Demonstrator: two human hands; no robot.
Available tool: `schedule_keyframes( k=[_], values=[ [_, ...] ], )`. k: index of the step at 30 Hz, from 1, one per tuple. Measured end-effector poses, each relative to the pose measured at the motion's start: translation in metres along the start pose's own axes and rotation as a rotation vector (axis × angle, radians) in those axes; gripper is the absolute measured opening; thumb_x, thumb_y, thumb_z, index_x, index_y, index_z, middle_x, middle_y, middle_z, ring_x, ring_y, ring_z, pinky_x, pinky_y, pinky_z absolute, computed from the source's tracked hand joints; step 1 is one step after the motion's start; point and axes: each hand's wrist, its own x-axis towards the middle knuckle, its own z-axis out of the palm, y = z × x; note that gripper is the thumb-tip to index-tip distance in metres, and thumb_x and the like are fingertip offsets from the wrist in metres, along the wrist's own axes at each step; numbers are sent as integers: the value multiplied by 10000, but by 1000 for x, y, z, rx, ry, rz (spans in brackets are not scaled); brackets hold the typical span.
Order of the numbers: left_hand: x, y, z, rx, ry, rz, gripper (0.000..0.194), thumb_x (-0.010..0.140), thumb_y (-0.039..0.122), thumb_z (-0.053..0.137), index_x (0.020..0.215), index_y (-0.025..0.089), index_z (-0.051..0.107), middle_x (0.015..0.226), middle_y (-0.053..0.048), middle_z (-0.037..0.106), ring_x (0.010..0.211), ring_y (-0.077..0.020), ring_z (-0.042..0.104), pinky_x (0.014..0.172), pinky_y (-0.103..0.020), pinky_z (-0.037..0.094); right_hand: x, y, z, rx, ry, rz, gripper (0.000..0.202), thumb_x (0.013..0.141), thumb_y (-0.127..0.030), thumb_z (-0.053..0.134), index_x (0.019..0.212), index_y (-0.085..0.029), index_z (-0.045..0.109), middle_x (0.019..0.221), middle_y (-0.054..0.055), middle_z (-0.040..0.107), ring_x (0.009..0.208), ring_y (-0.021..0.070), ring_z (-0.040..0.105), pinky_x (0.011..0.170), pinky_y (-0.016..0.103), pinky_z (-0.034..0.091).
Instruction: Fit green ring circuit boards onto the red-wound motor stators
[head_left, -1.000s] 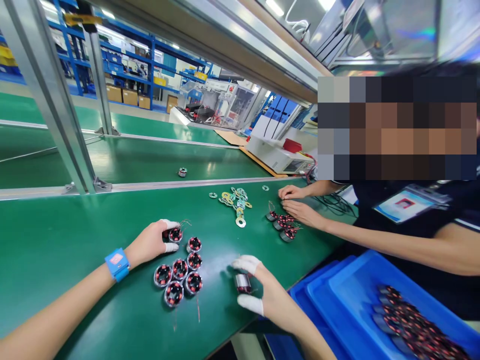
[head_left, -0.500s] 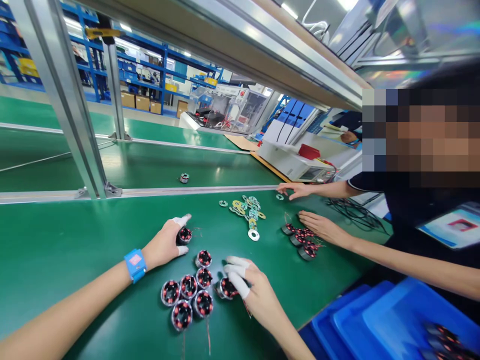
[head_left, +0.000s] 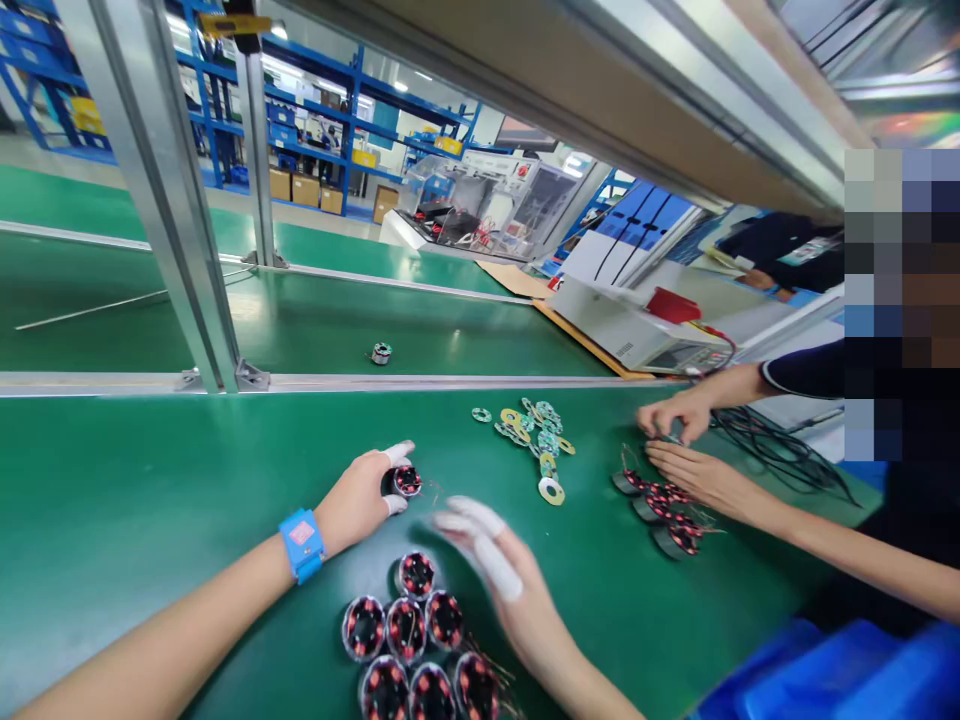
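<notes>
My left hand, with white finger cots and a blue wrist strap, grips a motor stator between thumb and finger on the green table. Thin wires stick out of the stator to the right. My right hand, also in white finger cots, is slightly blurred, its fingers stretched out and holding nothing. It is above the table, just right of a cluster of several stators with red windings. Beyond it lies a loose pile of green and yellow ring-shaped boards.
At the right, a co-worker's hands work beside another group of stators. One stator stands beyond the metal rail. An aluminium post rises at the left. Black cables and blue bins are at the right.
My right hand has let go of a stator at the cluster's right side and moved up toward my left hand. The co-worker's hands have come together. The view has shifted.
</notes>
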Motion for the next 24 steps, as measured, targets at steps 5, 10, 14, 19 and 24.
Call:
schedule_keyframes(
  k=[5,10,14,19,24],
  values=[
    [0,0,-1,2,-17,33,621,697,94,627,1290,165,456,1100,-88,600,1017,-219,544,934,-327,403,51,-1,-15,-648,-30,-442,500,772,-298,625,1251,-234,494,1170,125,541,981,233,562,792,376,520],
    [2,-2,1,12,-50,135,407,707,51,586,1082,208,603,1014,-39,634,943,-201,540,861,-311,418,71,-5,-8,-962,-188,-931,392,868,-117,456,1237,-233,522,927,84,675,792,198,611,656,324,532],
    [2,1,0,71,-52,159,277,733,64,572,962,213,619,930,-21,644,885,-195,533,794,-287,408,59,-10,-15,-1014,-177,-1044,376,908,-117,338,1246,-137,502,949,131,683,866,223,625,699,339,540],
    [2,6,-4,114,-66,152,174,765,91,560,880,210,613,848,-4,640,831,-186,530,747,-269,395,47,-20,-12,-1093,-315,-1011,342,939,-136,279,1006,-121,614,831,116,687,805,203,625,696,314,529],
    [1,5,-1,124,-56,117,259,755,76,560,975,201,618,930,-25,644,880,-197,530,797,-289,402,51,-17,1,-1214,-544,-900,347,927,-135,294,837,-132,629,811,107,671,711,201,596,589,319,512]
  ],
)
